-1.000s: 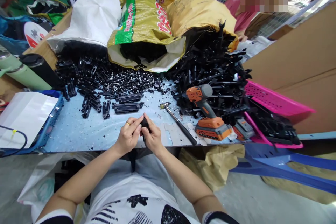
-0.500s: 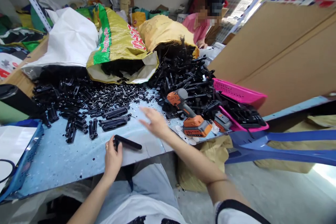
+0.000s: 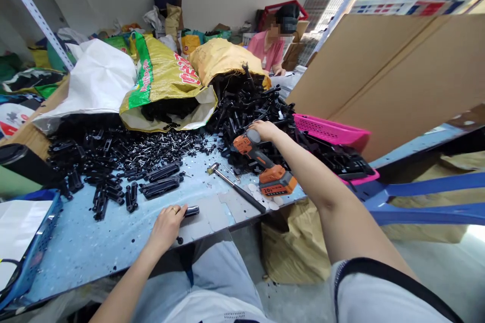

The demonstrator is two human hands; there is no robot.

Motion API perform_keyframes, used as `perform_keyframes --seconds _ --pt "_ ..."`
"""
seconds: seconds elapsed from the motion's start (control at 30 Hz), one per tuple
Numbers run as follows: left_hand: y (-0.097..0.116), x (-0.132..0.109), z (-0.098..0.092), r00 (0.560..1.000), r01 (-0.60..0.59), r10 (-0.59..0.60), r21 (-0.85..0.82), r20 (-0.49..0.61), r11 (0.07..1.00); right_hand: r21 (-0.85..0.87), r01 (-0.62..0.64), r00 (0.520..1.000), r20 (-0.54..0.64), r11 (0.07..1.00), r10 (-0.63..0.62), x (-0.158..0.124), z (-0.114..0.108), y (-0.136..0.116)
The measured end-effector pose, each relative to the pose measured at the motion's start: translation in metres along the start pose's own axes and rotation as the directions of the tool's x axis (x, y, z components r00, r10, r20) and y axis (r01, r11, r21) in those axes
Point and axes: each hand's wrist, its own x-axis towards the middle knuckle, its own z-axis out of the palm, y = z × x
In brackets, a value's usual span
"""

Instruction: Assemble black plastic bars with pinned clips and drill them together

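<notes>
My left hand is closed around a black elongated part at the table's front edge. Only its rounded, shiny end sticks out to the right of my fingers. Farther off, my right hand reaches into the heap of black parts, just behind the head of an orange and grey cordless drill. Its fingers bend downward, and their tips are hidden, so what they grip does not show. A hammer with a black handle lies between both hands, left of the drill.
Small black pieces with metal pins and finished-looking black bars lie left. Open sacks stand behind them. A pink basket and cardboard are right; a blue basket is left. A person sits beyond.
My right hand has moved from above the front of the table, fingers spread, to the heap behind the drill. The hammer now shows. My left hand has turned over the black part, covering more of it.
</notes>
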Motion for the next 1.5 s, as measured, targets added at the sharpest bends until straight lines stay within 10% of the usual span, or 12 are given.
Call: perform_keyframes --seconds 0.3,0.53,0.7,0.87,1.1,1.5 --pt "0.0 -0.01 0.008 0.999 0.046 -0.047 0.042 0.021 0.998 -0.215 0.113 0.993 -0.002 0.97 -0.116 -0.016 0.004 0.008" --pt "-0.002 -0.014 0.011 0.998 0.052 -0.052 0.019 0.02 0.998 -0.245 -0.261 0.96 0.034 0.934 0.278 -0.048 -0.019 0.046" --pt "-0.005 -0.015 0.013 0.998 0.06 -0.06 0.001 0.012 0.998 -0.077 -0.548 0.836 -0.027 0.833 0.548 -0.072 -0.024 0.041" --pt "-0.005 -0.014 0.01 0.995 0.06 -0.068 -0.099 -0.07 0.993 0.178 -0.645 0.709 -0.224 0.743 0.669 -0.078 -0.047 -0.009" --pt "0.022 0.022 -0.005 0.958 0.017 -0.096 -0.28 -0.271 0.96 0.041 -0.399 0.821 -0.428 0.916 0.377 -0.086 -0.021 -0.139" --pt "0.001 -0.01 0.007 0.994 0.068 -0.086 -0.22 -0.071 0.973 0.084 -0.409 0.804 -0.438 0.909 0.403 -0.09 0.003 -0.132"
